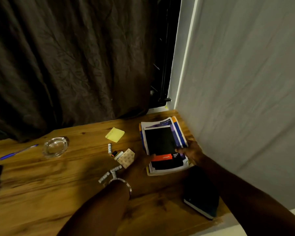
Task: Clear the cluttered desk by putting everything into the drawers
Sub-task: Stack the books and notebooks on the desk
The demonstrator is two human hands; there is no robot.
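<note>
Fingers (180, 149) grip notebook stack (162, 142) against wall (245, 99).

A stack of notebooks (163, 143) topped by a black spiral pad with an orange band lies in the wooden desk's (75, 176) far right corner, near scattered batteries (109, 148), a yellow sticky pad (115, 134), a glass ashtray (55, 147), a blue pen (18, 152) and a dark book (202, 193).
</note>
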